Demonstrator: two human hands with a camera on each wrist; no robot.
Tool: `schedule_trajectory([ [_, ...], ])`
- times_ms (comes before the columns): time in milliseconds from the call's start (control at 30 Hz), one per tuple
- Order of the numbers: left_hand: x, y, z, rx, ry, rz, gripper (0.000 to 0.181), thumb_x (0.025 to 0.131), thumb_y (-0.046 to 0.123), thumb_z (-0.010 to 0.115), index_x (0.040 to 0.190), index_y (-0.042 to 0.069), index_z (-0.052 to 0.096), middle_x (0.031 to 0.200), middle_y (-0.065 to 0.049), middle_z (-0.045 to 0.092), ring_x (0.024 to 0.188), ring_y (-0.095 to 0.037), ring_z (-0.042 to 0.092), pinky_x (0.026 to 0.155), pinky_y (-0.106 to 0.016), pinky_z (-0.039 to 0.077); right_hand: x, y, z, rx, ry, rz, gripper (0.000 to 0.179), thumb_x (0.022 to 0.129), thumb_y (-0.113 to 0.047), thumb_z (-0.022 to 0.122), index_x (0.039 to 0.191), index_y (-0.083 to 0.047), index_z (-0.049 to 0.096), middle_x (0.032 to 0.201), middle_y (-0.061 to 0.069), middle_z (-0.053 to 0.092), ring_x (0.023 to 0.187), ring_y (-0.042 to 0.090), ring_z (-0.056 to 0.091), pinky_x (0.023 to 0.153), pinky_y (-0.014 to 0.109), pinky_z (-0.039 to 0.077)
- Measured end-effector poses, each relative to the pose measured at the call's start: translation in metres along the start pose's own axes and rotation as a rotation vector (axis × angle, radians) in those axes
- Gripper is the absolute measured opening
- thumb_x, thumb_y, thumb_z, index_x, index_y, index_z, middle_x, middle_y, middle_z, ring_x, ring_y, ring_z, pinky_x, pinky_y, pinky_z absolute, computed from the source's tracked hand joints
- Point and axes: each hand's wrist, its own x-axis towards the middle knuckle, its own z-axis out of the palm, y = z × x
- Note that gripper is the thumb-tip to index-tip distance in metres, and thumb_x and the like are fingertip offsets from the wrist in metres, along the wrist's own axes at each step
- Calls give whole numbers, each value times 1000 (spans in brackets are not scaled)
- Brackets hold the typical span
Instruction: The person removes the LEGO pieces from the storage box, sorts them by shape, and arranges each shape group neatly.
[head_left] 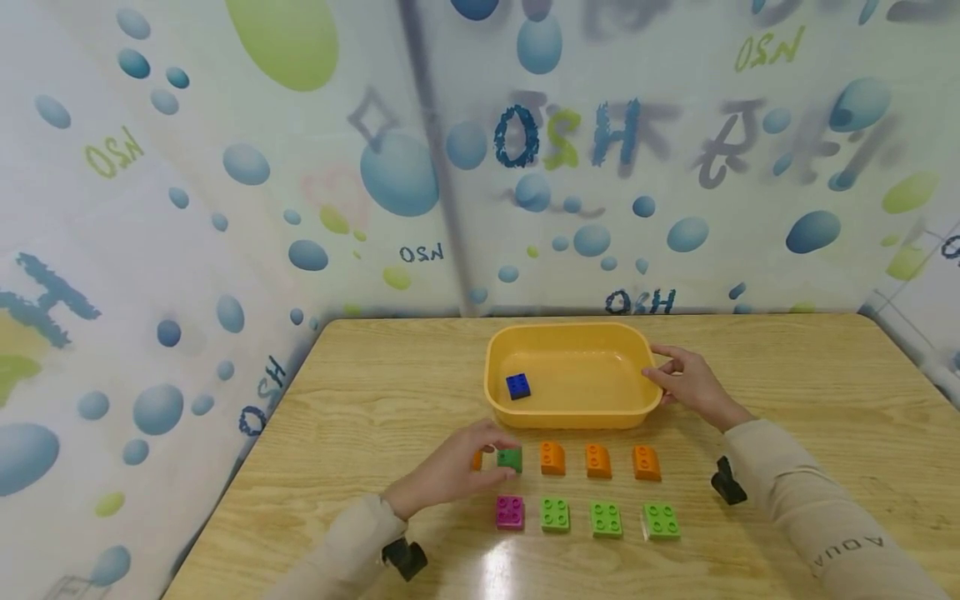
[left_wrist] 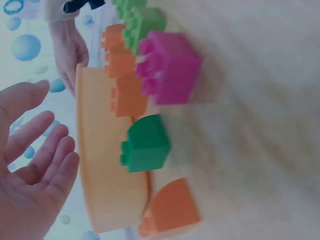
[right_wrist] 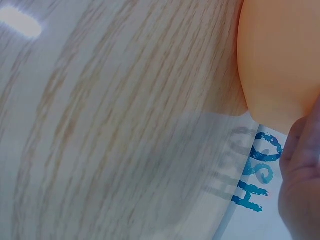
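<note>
My left hand (head_left: 457, 469) hovers over the near side of the table, thumb and fingers apart around a dark green block (head_left: 510, 460). In the left wrist view, a gap shows between the left hand (left_wrist: 37, 155) and the green block (left_wrist: 147, 145). An orange block (left_wrist: 175, 207) lies beside the green one; in the head view the left hand partly hides it. My right hand (head_left: 693, 387) grips the right rim of a yellow plastic basin (head_left: 573, 419), thumb over the edge. Inside the basin, toward its left, is a blue block (head_left: 518, 386).
Three orange blocks (head_left: 597, 460) continue the row right of the green one. Nearer me are a magenta block (head_left: 510, 512) and three light green blocks (head_left: 606, 518). The wooden table (head_left: 825, 375) meets a patterned wall covering (head_left: 675, 275) at its back edge.
</note>
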Motion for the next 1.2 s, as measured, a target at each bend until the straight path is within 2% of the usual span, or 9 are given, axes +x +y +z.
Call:
schedule_trajectory([
  [167,18,3,-12,28,62,38,29,84,18,61,110,5,58,104,-6,57,95,-24,53,83,-34,44,0,0,-1,1,0,-6,62,88,-21,56,136,5,26,96,24,52,60,17,57,59,29,51],
  [333,40,2,-22,34,111,31,26,83,14,63,106,4,59,101,-9,58,92,-24,53,80,-40,45,-1,0,-1,5,-1,-14,62,88,-20,56,135,6,26,95,25,52,60,17,57,59,30,52],
  [433,53,4,-26,99,125,27,24,82,15,64,104,6,61,98,-4,59,89,-17,52,79,-36,45,-1,0,-1,6,1,-14,61,88,-19,55,135,6,26,94,24,53,60,18,57,58,31,52],
  [533,68,4,-29,155,111,31,25,81,15,65,104,5,61,94,-2,58,85,-15,53,77,-33,45,-1,-1,-1,6,3,-7,61,88,-20,55,135,6,26,94,23,54,59,18,57,58,31,52],
  [600,77,3,-31,169,93,12,26,81,15,65,105,4,60,95,-4,58,86,-17,53,79,-33,45,-1,0,-1,7,5,-4,61,88,-20,56,135,6,26,94,22,54,59,17,57,58,31,52],
  [767,97,-5,-34,186,42,-83,34,81,18,65,110,3,57,107,-11,57,98,-25,51,85,-34,42,-1,1,-1,7,6,-4,60,88,-19,55,135,6,27,93,21,54,60,17,57,58,31,52],
  [867,107,-12,-35,190,14,-109,38,81,18,65,114,0,55,112,-13,56,102,-27,50,87,-34,40,-1,1,0,6,8,-1,60,88,-20,55,135,5,27,93,20,54,61,17,58,58,29,51],
  [1000,115,-23,-34,172,4,-149,41,81,17,66,115,-2,54,113,-15,55,102,-27,50,88,-36,39,0,1,1,10,5,-5,61,88,-21,56,136,4,27,95,21,54,63,17,58,58,27,51],
  [1200,122,-38,-34,190,10,-264,41,80,17,66,115,1,54,113,-12,54,104,-25,49,90,-37,39,-1,1,0,4,6,-10,61,88,-21,56,135,4,26,95,21,54,62,17,58,58,28,51],
])
